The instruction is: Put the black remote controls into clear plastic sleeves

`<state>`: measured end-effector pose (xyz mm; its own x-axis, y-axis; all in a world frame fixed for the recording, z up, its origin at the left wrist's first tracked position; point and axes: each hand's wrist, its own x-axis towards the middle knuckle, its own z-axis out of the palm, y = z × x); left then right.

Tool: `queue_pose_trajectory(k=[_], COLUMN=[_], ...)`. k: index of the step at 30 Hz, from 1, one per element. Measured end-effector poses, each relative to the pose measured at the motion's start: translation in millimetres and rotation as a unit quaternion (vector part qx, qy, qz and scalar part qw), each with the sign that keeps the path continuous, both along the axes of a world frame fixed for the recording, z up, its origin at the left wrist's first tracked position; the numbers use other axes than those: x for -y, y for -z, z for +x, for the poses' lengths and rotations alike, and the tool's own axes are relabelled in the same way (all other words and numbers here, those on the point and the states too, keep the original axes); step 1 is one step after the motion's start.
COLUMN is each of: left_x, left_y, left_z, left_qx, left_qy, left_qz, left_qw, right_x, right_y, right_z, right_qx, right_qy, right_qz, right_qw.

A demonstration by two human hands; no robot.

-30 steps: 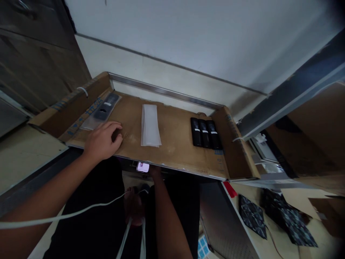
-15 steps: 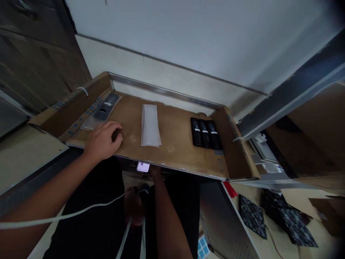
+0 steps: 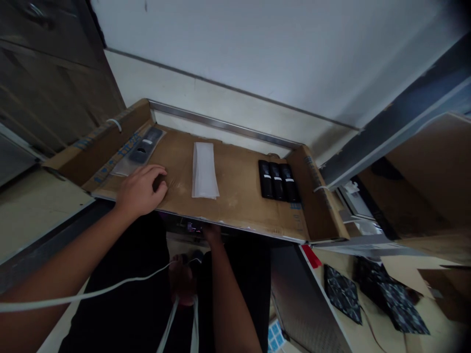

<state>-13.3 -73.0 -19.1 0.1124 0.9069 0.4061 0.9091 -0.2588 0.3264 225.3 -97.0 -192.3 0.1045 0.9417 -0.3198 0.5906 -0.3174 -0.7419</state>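
My left hand (image 3: 142, 190) rests on the near left part of a cardboard tray (image 3: 241, 208), fingers bent but apart, holding nothing. Just beyond it lies a clear plastic sleeve with a dark, flat, long item (image 3: 142, 149) inside. Thin whitish plastic sleeves (image 3: 205, 171) lie stacked in the middle of the tray. Toward the right end, three black, slim items (image 3: 277, 181) with small white labels lie side by side. Below the tray's front edge, my right hand (image 3: 212, 233) is in shadow, at a phone (image 3: 193, 227) with a mostly dark screen; its fingers are largely hidden.
A pale wall panel (image 3: 235, 49) rises behind the tray. White cable (image 3: 91, 296) crosses over my left forearm. At the lower right are a red piece (image 3: 311, 256) and dark patterned packages (image 3: 342, 294). A large cardboard box (image 3: 430, 186) stands on the right.
The phone screen has gone from bright to mostly dark. Both hands stay in place, and the view has shifted slightly.
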Motion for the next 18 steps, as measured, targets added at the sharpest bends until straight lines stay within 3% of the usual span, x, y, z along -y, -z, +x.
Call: queue_pose_trajectory(k=[3,5,7,11,14,16,17,18], left_x=[0,0,0,1,1,0,0,-1], left_y=[0.4,0.5,0.1,-1.0,-1.2,-1.8,-2.4,-3.3], left_z=[0,-1,-1,1,4,8,10,13], left_qx=[0.000,0.000,-0.004,-0.017,-0.012,0.007,0.023,0.041], left_qy=[-0.001,0.001,0.002,0.000,0.007,0.019,0.023,0.023], left_qz=[0.001,-0.001,-0.003,-0.009,-0.016,-0.019,-0.017,-0.012], left_qw=[1.000,1.000,1.000,1.000,1.000,1.000,0.999,0.999], right_x=[18,41,70,105,81,46,27,10], right_y=[-24.4,-52.6,-90.8,-173.1,-206.3,-208.3,-205.1,-200.3], right_z=[8,12,17,42,78,103,113,120], right_qx=[0.032,0.061,0.046,-0.056,0.008,0.147,0.208,0.258], right_qy=[-0.029,-0.090,-0.138,-0.136,-0.007,0.134,0.172,0.175], right_qz=[-0.020,-0.029,0.008,0.147,0.255,0.362,0.390,0.388], right_qw=[0.999,0.994,0.989,0.978,0.967,0.911,0.880,0.867])
